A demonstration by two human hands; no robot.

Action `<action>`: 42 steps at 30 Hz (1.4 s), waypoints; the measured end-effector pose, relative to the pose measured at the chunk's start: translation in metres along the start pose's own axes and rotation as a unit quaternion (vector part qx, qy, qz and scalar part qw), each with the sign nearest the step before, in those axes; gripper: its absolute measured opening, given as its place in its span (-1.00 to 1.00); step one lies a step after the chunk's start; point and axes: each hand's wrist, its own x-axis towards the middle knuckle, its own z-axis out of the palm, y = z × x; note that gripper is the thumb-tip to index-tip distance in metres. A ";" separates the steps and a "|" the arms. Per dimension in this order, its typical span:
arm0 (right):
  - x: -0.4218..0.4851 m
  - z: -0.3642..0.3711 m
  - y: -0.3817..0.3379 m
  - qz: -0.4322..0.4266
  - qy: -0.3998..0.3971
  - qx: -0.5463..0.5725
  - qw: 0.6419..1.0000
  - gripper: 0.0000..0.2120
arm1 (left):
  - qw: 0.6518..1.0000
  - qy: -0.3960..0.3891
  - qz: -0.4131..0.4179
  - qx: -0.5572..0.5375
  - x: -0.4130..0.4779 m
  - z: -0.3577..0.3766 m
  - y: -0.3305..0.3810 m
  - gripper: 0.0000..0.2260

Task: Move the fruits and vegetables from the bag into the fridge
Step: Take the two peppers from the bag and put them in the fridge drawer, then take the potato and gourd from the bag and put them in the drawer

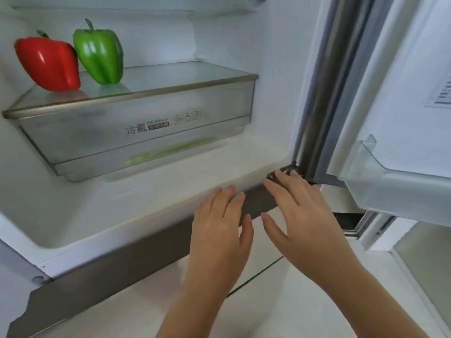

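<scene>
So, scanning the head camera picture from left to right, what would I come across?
red pepper → green pepper, both on the shelf over the drawer → left hand → right hand, both open and empty → clear door bin

Bright, even white light fills the fridge interior; glossy highlights streak the shiny red bell pepper and shiny green bell pepper. Wide-angle distortion bends the edges, and soft motion blur smears the translucent plastic crisper drawer
</scene>
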 end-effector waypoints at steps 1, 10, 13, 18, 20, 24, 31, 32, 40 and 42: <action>-0.014 -0.008 0.007 0.011 0.009 -0.018 1.000 -0.54 | 1.000 -0.003 0.012 -0.009 -0.006 0.004 0.012 -0.64; -0.166 -0.090 0.062 0.194 0.003 -0.101 0.976 -0.57 | 0.983 -0.118 0.121 -0.067 -0.084 0.014 0.143 -0.61; -0.212 -0.117 0.072 0.239 0.005 -0.124 0.963 -0.57 | 0.971 -0.149 0.162 -0.095 -0.108 0.015 0.182 -0.60; -0.282 -0.164 0.098 0.334 0.024 -0.163 0.928 -0.54 | 0.949 -0.176 0.224 -0.137 -0.133 0.026 0.248 -0.67; -0.307 -0.183 0.112 0.376 0.041 -0.176 0.909 -0.58 | 0.934 -0.179 0.255 -0.173 -0.141 0.035 0.276 -0.68; -0.346 -0.212 0.145 0.438 0.058 -0.197 0.875 -0.58 | 0.904 -0.191 0.310 -0.224 -0.149 0.061 0.332 -0.70; -0.373 -0.240 0.228 0.494 0.068 -0.247 0.831 -0.57 | 0.854 -0.209 0.363 -0.309 -0.130 0.136 0.432 -0.69; -0.372 -0.244 0.243 0.499 0.066 -0.251 0.827 -0.57 | 0.846 -0.217 0.367 -0.321 -0.124 0.147 0.445 -0.68; -0.355 -0.264 0.349 0.519 0.075 -0.266 0.809 -0.58 | 0.818 -0.214 0.397 -0.356 -0.076 0.226 0.537 -0.66; -0.359 -0.263 0.366 0.533 0.070 -0.262 0.801 -0.57 | 0.810 -0.218 0.409 -0.359 -0.073 0.241 0.552 -0.67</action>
